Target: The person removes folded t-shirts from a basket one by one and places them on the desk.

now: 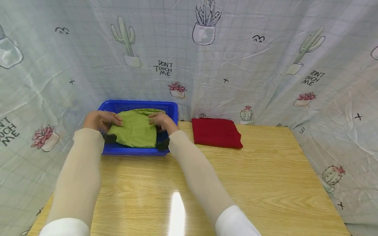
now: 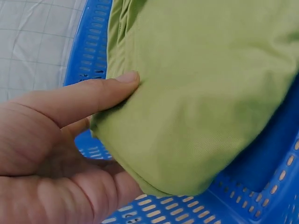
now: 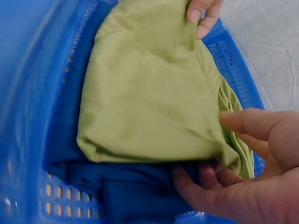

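Green cloth held btwn L/R hands.

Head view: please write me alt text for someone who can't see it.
A person's left hand and right hand hold a folded green cloth in a blue basket on a wooden table. A folded red cloth lies to the right of the basket. Behind hangs a pale sheet printed with potted cacti.

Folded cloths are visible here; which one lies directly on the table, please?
The red cloth, lying beside the blue basket; the dark blue cloth is inside the basket, and the left hand and right hand hold the green cloth.
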Motion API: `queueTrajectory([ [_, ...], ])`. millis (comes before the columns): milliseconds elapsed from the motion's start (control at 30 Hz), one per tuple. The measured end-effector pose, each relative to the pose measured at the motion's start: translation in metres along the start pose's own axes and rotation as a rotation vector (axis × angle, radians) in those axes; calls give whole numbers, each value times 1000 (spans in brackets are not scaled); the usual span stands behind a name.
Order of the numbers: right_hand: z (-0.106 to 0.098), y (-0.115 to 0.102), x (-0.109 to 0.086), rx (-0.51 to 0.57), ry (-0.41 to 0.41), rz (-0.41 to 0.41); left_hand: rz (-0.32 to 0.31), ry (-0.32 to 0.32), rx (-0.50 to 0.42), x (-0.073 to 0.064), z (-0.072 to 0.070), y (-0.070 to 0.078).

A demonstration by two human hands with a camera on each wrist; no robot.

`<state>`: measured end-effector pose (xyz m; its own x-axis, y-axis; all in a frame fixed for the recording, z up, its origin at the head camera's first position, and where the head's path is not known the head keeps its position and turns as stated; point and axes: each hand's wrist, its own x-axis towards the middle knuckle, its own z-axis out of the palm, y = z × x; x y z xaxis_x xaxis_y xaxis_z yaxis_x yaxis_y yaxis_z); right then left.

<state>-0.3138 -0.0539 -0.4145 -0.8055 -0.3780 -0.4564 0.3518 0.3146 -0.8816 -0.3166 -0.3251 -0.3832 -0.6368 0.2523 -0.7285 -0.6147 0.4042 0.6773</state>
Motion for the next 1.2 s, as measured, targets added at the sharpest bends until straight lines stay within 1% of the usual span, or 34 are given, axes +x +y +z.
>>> queueTrajectory([
  [67,2,1,-1,0,19,-20,1,-11,-22,1,-1,-2],
  [133,3,1,-1,0,32,-35,-10,-19,-44,1,-2,-3],
  [200,3,1,0,6,20,-38,-24,-14,-64,1,-3,-4],
  [233,3,1,1,6,8,-33,-28,-11,-48,1,-4,-4],
  [267,3,1,2,3,-6,-22,-33,-12,-12,0,-4,-4],
  [333,3,-1,4,6,-60,15,-43,-10,85,-1,-3,-4],
  [433,2,-3,7,-38,-151,89,-49,-15,260,-2,-2,-4],
  [467,2,-4,8,-51,-181,110,-51,-26,288,-3,-1,-4],
  [567,3,-5,10,-72,-236,151,-56,-44,281,-2,1,-5],
  [667,4,-6,10,-70,-244,165,-73,-42,214,-3,3,-7],
  [700,5,-6,11,-76,-246,164,-75,-33,208,-4,4,-8],
  [800,5,-7,10,-99,-245,157,-59,-3,218,-5,3,-8],
  [833,5,-7,10,-91,-246,158,-48,-1,233,-5,3,-7],
  [867,4,-8,10,-78,-250,158,-36,-1,249,-4,3,-7],
  [933,4,-8,11,-37,-260,173,-28,-23,248,-3,3,-4],
  [1000,4,-7,12,-4,-267,188,-22,-57,233,-2,4,-2],
  [1067,4,-6,13,14,-267,195,-15,-73,191,1,5,-3],
  [1133,4,-5,14,10,-256,191,1,-67,144,4,5,-4],
  [1200,4,-5,14,-8,-247,175,20,-41,138,5,4,-5],
])
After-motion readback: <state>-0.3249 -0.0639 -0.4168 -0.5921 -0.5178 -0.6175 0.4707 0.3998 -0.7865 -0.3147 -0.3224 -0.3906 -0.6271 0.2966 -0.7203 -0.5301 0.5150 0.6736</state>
